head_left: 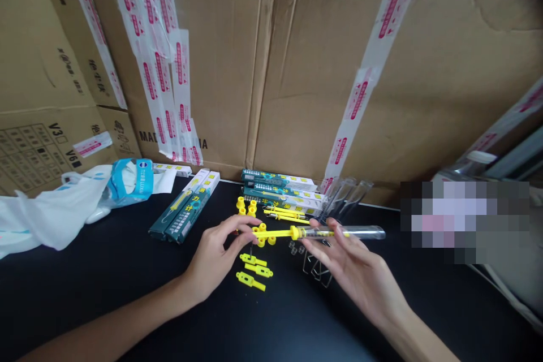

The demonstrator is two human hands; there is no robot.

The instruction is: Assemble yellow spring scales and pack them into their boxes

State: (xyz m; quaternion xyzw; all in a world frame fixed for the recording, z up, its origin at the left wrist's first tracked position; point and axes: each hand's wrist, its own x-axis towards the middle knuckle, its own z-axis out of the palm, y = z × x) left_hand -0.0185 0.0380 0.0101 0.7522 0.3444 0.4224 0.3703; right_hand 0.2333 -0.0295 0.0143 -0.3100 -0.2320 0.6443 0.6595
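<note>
A partly assembled spring scale lies level between my hands. My right hand [360,263] is closed around its clear tube [370,232], with a spring showing inside. My left hand [218,251] pinches the far end of the yellow rod [275,233], which sticks out of the tube through a yellow collar [294,232]. Below my left fingertips lie several flat yellow pieces [251,281] with slots. Yellow caps [241,203] stand behind the rod, others partly hidden under it. Bent metal hooks [317,272] and small clear plugs [293,249] rest beside my right hand.
Behind my hands lie yellow rods with springs [285,214], clear tubes [343,198] and stacked printed boxes [284,197]. More boxes [186,209] lie to the left, near a blue-and-white packet [132,182]. A cardboard wall [216,68] closes off the black table's back.
</note>
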